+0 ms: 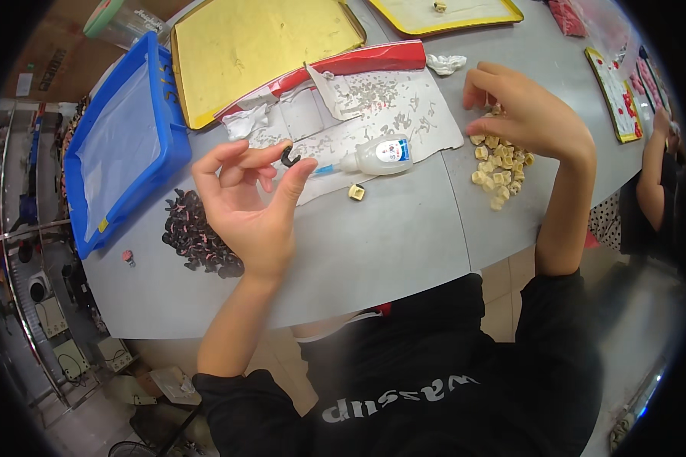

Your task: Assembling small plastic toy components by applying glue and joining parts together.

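Note:
Between thumb and index finger, my left hand (253,202) pinches a small curved black piece (289,157). Below that hand lies a heap of black and pink pieces (198,236). My right hand (522,107) reaches over a pile of small cream-coloured hollow pieces (501,169), its fingers bent down at the pile's far edge; whether a piece is between them is hidden. A single cream piece (356,192) rests on the table between my hands. Just beyond it, a clear glue bottle (385,155) with a blue nozzle lies on its side on white paper.
A blue tray (177,114) stands at the left, beside a yellow tray (259,53). Another yellow-rimmed tray (453,27) is at the back. Crumpled tissue (446,64) lies near my right hand. A small pink piece (128,257) sits at the left edge. Another person's arm (652,171) shows at far right.

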The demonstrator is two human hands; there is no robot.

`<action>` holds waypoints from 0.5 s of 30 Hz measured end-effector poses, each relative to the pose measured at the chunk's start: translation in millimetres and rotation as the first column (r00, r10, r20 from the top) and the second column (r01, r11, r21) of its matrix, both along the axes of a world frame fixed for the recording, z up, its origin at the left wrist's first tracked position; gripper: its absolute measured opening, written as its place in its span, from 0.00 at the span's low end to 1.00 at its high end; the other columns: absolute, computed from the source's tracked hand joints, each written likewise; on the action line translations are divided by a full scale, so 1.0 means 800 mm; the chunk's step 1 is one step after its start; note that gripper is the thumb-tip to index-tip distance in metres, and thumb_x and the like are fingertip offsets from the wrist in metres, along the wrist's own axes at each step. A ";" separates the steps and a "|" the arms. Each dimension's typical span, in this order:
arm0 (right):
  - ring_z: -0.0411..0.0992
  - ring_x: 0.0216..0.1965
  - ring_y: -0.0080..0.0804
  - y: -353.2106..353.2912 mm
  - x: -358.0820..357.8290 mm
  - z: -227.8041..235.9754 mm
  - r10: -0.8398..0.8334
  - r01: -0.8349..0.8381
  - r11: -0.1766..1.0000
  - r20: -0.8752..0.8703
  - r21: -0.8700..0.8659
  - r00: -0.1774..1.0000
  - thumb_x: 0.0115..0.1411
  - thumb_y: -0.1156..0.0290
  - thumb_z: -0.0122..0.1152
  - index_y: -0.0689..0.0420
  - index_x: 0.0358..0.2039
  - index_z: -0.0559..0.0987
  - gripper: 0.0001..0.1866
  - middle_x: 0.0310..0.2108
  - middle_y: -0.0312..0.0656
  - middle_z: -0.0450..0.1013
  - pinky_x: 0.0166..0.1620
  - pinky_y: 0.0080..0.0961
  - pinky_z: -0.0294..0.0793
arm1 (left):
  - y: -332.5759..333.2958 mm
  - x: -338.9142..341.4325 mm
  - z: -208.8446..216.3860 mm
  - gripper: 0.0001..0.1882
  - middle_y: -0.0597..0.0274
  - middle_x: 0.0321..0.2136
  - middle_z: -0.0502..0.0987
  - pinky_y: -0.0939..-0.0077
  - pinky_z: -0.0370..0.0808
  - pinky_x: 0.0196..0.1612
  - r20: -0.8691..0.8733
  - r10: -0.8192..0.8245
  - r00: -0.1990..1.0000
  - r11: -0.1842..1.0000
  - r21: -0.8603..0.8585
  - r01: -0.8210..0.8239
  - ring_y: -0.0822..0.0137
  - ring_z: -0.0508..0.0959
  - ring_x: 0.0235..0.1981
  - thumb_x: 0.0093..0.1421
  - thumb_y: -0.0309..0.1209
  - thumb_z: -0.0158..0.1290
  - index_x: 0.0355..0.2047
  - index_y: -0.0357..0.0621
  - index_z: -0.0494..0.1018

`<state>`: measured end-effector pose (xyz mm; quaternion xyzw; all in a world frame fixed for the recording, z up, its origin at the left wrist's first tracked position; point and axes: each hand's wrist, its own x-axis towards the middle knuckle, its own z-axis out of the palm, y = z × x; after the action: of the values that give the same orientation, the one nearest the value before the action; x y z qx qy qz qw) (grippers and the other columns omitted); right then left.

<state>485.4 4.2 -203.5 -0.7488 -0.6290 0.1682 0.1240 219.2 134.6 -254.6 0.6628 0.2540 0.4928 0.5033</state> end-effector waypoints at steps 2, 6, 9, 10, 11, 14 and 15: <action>0.65 0.29 0.33 0.003 -0.003 -0.002 0.006 -0.008 0.999 -0.029 -0.042 1.000 0.47 0.75 0.63 0.60 0.28 0.69 0.11 0.26 0.42 0.67 0.33 0.26 0.66 | 0.000 0.000 -0.002 0.29 0.57 0.31 0.77 0.84 0.63 0.33 -0.016 -0.001 1.000 1.000 0.000 0.001 0.78 0.67 0.27 0.42 0.20 0.65 0.41 0.42 0.60; 0.66 0.29 0.35 0.007 -0.008 0.000 -0.017 0.013 0.995 -0.038 -0.098 0.999 0.45 0.77 0.63 0.61 0.27 0.69 0.11 0.23 0.42 0.67 0.34 0.26 0.67 | 0.000 0.000 -0.001 0.29 0.56 0.31 0.77 0.85 0.63 0.33 -0.016 -0.007 1.000 1.000 -0.010 0.007 0.78 0.66 0.27 0.42 0.20 0.65 0.41 0.42 0.60; 0.66 0.29 0.35 0.005 -0.003 0.007 -0.007 0.002 0.996 -0.050 -0.084 0.999 0.44 0.78 0.63 0.61 0.26 0.68 0.12 0.23 0.42 0.67 0.34 0.26 0.67 | 0.000 0.000 0.000 0.28 0.56 0.31 0.77 0.85 0.63 0.33 -0.009 -0.011 1.000 1.000 -0.012 0.011 0.78 0.66 0.27 0.42 0.20 0.65 0.40 0.42 0.60; 0.66 0.29 0.35 0.004 0.001 0.009 0.016 -0.019 0.997 -0.055 -0.069 0.998 0.43 0.78 0.63 0.60 0.26 0.68 0.12 0.24 0.42 0.67 0.34 0.26 0.67 | 0.001 0.000 -0.001 0.28 0.56 0.32 0.77 0.85 0.63 0.33 -0.007 -0.009 1.000 1.000 -0.012 0.009 0.78 0.66 0.27 0.42 0.20 0.65 0.40 0.42 0.61; 0.66 0.29 0.35 0.000 0.003 0.012 0.018 -0.022 0.997 -0.057 -0.068 0.998 0.43 0.78 0.63 0.60 0.26 0.68 0.12 0.24 0.42 0.67 0.34 0.26 0.67 | 0.001 0.000 -0.001 0.28 0.56 0.32 0.77 0.85 0.63 0.33 -0.008 -0.006 1.000 1.000 -0.011 0.006 0.78 0.66 0.27 0.42 0.20 0.65 0.40 0.42 0.61; 0.66 0.31 0.36 -0.008 0.005 0.015 0.009 -0.013 0.993 -0.040 -0.114 0.999 0.42 0.79 0.63 0.61 0.26 0.67 0.13 0.26 0.42 0.67 0.35 0.27 0.67 | 0.002 0.000 -0.001 0.27 0.56 0.32 0.77 0.85 0.63 0.33 -0.008 -0.006 1.000 1.000 -0.018 0.006 0.78 0.67 0.27 0.42 0.20 0.65 0.40 0.42 0.61; 0.66 0.32 0.37 -0.008 0.004 0.012 0.007 -0.011 0.994 -0.036 -0.108 0.999 0.42 0.79 0.63 0.61 0.26 0.67 0.13 0.27 0.42 0.66 0.36 0.28 0.67 | 0.002 0.000 -0.001 0.27 0.56 0.32 0.77 0.85 0.63 0.33 -0.009 -0.004 1.000 1.000 -0.014 0.004 0.78 0.67 0.27 0.42 0.20 0.65 0.40 0.42 0.61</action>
<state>488.9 -2.2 -194.2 -0.7483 -0.6201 0.2160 0.0937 219.3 136.0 -255.4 0.6619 0.2583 0.4871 0.5079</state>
